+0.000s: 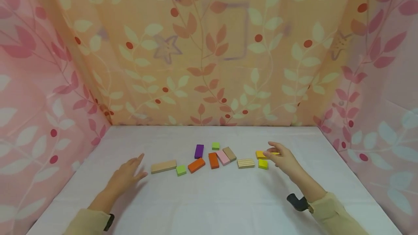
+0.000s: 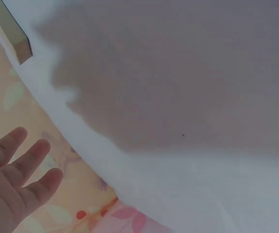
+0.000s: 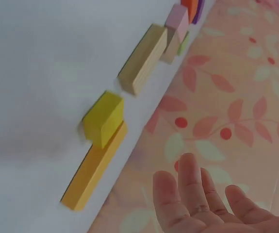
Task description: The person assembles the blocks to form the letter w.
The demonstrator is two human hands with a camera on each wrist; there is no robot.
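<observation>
The amber block (image 1: 260,154) lies flat on the table (image 1: 209,198), toward the right part of the far edge, and the right hand (image 1: 284,159) is above it, partly hiding it. This hand has its fingers loosely spread and holds nothing; the wrist view shows them apart from the blocks. Just in front of the amber block is the small yellow block (image 1: 262,164); whether they touch, I cannot tell. If the fingers come down here too wide, I think they could push the yellow block away or pick both together. Farther left, the striped block (image 1: 245,163) has more room around it, but the pink block (image 1: 223,157) lies close against a plain wooden block (image 1: 229,153), so pulling one could turn the other. Toward the left edge, the left hand (image 1: 125,177) is also wide and without any load, near the end of the long wooden block (image 1: 163,166). A careless sweep inward could drive this block into the green block (image 1: 181,170) beside it.
</observation>
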